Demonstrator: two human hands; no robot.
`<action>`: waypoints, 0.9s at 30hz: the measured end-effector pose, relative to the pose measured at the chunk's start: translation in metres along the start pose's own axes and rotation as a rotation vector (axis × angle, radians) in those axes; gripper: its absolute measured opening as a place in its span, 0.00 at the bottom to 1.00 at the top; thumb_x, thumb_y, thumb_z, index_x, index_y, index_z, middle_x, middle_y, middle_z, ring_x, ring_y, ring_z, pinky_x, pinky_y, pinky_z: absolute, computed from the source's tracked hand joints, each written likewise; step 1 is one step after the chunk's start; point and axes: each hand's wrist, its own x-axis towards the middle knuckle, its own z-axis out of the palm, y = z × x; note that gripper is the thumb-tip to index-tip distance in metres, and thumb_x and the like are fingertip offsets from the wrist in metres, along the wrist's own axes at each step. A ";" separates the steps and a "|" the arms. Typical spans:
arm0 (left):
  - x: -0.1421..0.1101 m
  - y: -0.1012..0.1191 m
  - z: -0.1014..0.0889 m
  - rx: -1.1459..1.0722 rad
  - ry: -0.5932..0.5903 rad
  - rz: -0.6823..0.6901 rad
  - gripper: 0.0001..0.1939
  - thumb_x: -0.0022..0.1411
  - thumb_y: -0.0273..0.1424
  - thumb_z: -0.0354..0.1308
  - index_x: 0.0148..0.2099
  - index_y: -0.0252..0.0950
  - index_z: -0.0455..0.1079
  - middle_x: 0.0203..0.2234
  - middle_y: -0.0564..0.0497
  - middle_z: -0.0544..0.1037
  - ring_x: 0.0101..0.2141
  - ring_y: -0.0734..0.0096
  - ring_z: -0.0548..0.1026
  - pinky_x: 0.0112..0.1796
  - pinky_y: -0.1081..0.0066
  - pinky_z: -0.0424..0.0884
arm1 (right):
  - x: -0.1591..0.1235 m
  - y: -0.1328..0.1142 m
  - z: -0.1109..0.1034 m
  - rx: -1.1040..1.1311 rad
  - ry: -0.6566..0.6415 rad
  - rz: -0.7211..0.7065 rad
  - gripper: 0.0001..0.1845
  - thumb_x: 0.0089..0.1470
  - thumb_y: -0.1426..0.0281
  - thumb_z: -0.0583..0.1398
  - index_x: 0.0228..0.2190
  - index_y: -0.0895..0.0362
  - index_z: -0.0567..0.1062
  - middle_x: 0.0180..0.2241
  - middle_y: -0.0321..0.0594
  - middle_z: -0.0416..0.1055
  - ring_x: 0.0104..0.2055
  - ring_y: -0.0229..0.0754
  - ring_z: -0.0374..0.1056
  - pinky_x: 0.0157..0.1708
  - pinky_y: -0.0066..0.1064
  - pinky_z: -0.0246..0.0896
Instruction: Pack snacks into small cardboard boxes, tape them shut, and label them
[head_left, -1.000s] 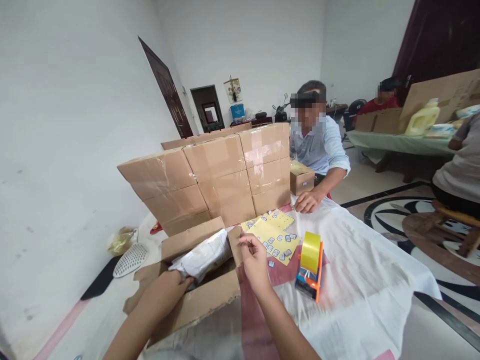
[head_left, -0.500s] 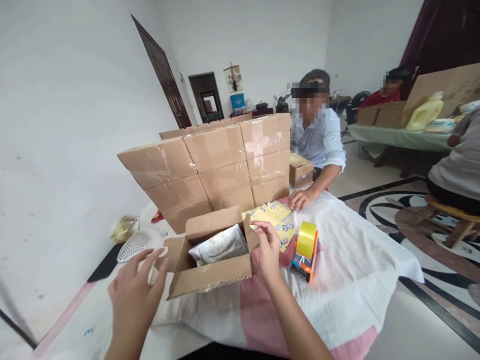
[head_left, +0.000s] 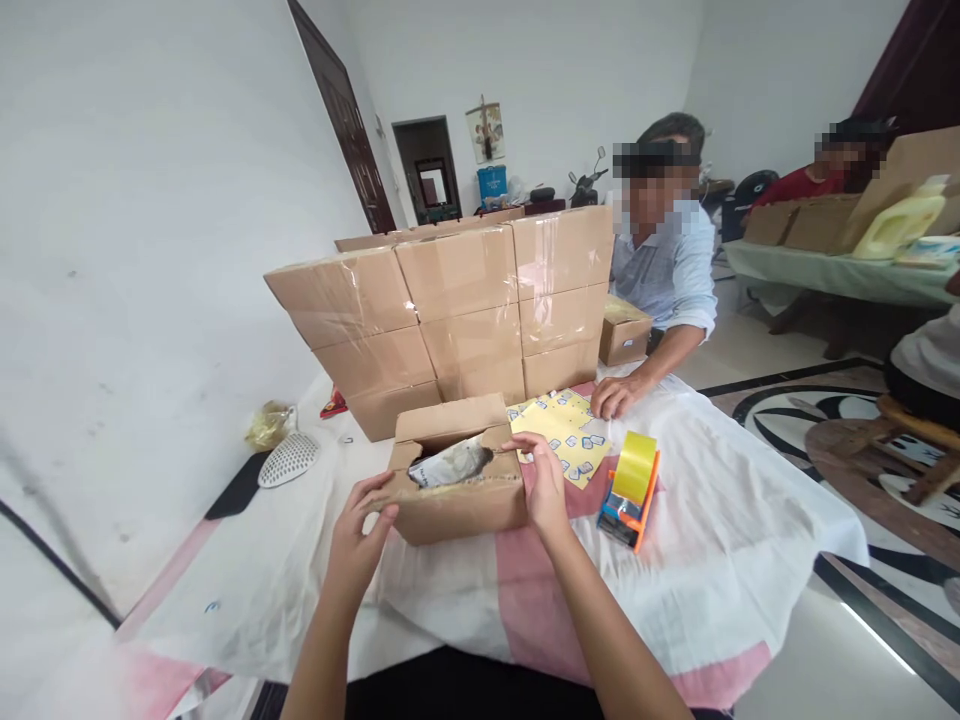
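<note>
A small cardboard box (head_left: pixel 457 500) sits on the white-and-pink cloth of the table (head_left: pixel 697 520) in front of me. A silvery plastic packet (head_left: pixel 450 464) shows through the gap between its flaps. My left hand (head_left: pixel 360 525) presses on the box's left end with its fingers curled against the flap. My right hand (head_left: pixel 541 482) grips the right end, fingers folded over the top edge. An orange tape dispenser (head_left: pixel 628 495) with a yellow roll stands just right of my right hand. A yellow sticker sheet (head_left: pixel 564 428) lies behind it.
A wall of taped cardboard boxes (head_left: pixel 457 300) stands behind the small box. A person in a light blue shirt sits at the far side with a hand (head_left: pixel 613 395) on the table, beside another small box (head_left: pixel 625 335). More people and a green table (head_left: pixel 832 275) are at the right.
My left hand came off the packet, swung out left, then returned to the box's left end. The side flaps have folded in over the packet. The box now sits squarely before me.
</note>
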 end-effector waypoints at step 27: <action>0.018 0.063 0.049 0.557 -0.315 0.314 0.23 0.71 0.30 0.45 0.62 0.44 0.72 0.58 0.48 0.78 0.60 0.53 0.73 0.60 0.48 0.67 | 0.019 -0.038 -0.020 -0.377 -0.192 -0.151 0.15 0.65 0.61 0.57 0.50 0.49 0.77 0.49 0.45 0.75 0.59 0.54 0.65 0.62 0.51 0.54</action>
